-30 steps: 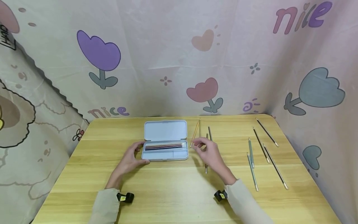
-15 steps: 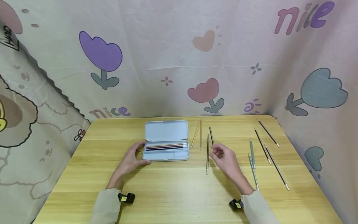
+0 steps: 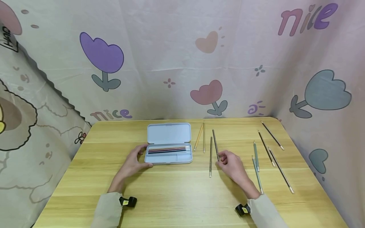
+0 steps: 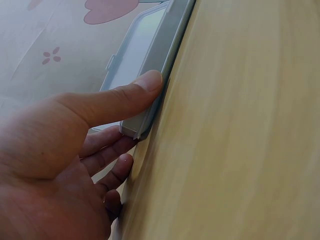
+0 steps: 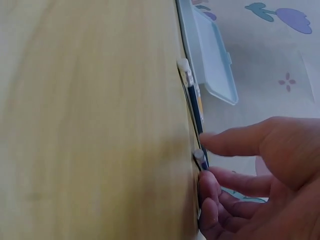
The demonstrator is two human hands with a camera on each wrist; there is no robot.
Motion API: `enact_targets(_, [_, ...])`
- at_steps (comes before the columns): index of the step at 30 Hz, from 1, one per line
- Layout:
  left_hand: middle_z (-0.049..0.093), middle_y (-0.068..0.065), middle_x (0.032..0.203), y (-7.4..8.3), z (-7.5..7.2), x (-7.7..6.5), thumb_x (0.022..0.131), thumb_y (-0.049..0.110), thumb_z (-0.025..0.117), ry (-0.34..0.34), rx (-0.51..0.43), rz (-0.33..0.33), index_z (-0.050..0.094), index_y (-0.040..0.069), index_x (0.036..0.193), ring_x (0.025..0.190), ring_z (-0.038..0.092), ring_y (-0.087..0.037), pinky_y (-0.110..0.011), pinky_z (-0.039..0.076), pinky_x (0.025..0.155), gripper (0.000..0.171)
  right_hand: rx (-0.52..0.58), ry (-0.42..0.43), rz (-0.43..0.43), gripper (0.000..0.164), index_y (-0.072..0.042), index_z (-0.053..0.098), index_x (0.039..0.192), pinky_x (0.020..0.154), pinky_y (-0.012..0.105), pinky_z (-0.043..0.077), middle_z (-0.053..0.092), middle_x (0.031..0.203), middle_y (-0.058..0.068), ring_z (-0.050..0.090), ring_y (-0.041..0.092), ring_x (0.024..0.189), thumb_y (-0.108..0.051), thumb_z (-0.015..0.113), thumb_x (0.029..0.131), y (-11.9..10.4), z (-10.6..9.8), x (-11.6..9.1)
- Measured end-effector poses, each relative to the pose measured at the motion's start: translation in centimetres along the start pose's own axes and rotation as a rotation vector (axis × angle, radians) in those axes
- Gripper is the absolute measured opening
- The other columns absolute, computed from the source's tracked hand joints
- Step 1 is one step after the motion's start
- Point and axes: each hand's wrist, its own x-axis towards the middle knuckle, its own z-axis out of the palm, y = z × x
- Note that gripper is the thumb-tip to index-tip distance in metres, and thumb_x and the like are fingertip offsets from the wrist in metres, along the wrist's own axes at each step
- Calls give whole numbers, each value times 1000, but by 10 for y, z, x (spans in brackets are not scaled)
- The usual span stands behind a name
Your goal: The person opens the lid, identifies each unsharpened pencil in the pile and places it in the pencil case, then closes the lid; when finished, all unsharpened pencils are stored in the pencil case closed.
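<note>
A pale blue pencil case [image 3: 169,158] lies with its lid raised and several pencils [image 3: 168,149] in its long compartment. My left hand [image 3: 134,161] grips the case's left end, thumb [image 4: 150,82] along the front side and fingers around the end. Right of the case, my right hand [image 3: 232,164] is at the near, eraser end of a dark striped pencil [image 3: 215,142] on the table. In the right wrist view, that pencil's white eraser tip [image 5: 199,154] shows between the slightly parted thumb and forefinger. Another dark pencil [image 3: 211,156] lies just to its left.
Two yellowish pencils [image 3: 198,137] lie beside the case. Farther right are two grey-green pencils [image 3: 257,175] and several dark ones [image 3: 280,169]. A patterned cloth [image 3: 165,63] hangs behind the wooden table [image 3: 176,196].
My right hand has moved from beside the case, rightward and toward me, to the near end of the dark pencil. The left hand has stayed on the case.
</note>
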Motion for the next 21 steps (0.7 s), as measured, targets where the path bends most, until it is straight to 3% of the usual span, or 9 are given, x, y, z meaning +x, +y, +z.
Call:
enact_targets(6, [56,-24,135,-1,1,1,75,18,93,-7,12,-6,45,3,151,117,50,-40,-57,44,99,91,-82,29,-11,35,6,70,115,73,37,56,65,85,3,63,16,76,-5,81,83,-4,3,1])
enact_targets(14, [55,-25,138,-1,1,1,74,16,93,-12,-9,-1,44,1,151,119,51,-41,-59,43,102,92,-129,64,-38,22,5,73,104,61,31,56,71,79,7,67,17,67,5,72,82,-6,2,4])
enact_targets(21, [55,-25,139,-3,-1,2,73,18,94,-4,-1,20,45,0,149,118,51,-41,-58,43,100,92,-83,33,50,25,2,73,108,61,29,54,70,80,3,64,14,68,2,69,83,-3,-3,5])
